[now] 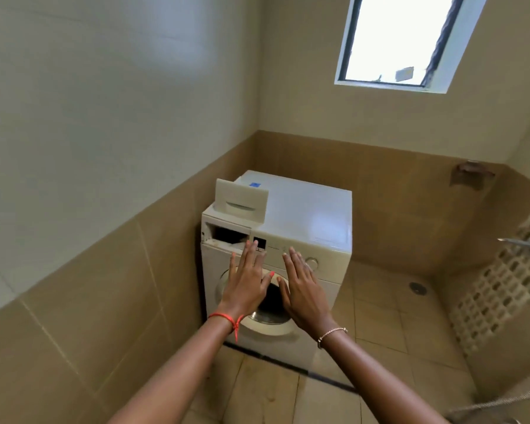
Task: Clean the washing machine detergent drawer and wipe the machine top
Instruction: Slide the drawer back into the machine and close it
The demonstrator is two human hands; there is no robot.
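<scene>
Head view: your left hand [247,281] and right hand [302,289] hover flat, fingers straight, holding nothing. The detergent drawer [241,199] stands on the left of the machine top [306,209]; lift it squarely with both hands.

The white detergent drawer [241,201] is lying taken out on the machine top [306,209], above and beyond the left hand [247,283], and its front panel with the recessed handle is facing the person. Its empty slot [227,234] is showing dark just at that hand's fingertips. The glossy top is stretching flat beyond both hands. The white front-loading washing machine [214,280] is standing behind them, and the right hand [300,289] is partly covering its round door.
</scene>
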